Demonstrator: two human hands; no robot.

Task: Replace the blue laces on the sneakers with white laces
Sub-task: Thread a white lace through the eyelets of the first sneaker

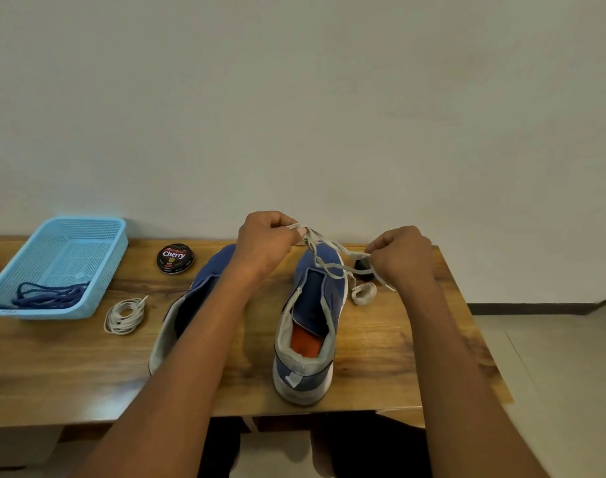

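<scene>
Both hands are up over the toe of the right-hand sneaker (308, 326), each with its grip closed on an end of the white lace (329, 260): the left hand (265, 241) pinches one end high above the toe, the right hand (401, 258) pinches the other out to the side. The lace looks threaded only through the lowest eyelets; the upper ones stand bare.

From where I stand, the likeliest slip is uneven ends. If one hand draws harder, one side runs short before the top eyelets. The flat lace could also twist as it crosses, and a sharp tug might drag the shoe along the bench (380, 339) toward the small white roll (363, 293) and the dark object (363, 267) just beside it.

The other sneaker (187, 305) lies partly under the left forearm, and I see no lace in it. A coiled white lace (125, 315) waits near it. The blue laces (49, 294) sit in the light blue basket (87, 232) at the far left.

The only writing I can read is "Cherry" on the round black tin (175, 258); the smaller print below it is too fine to make out.
</scene>
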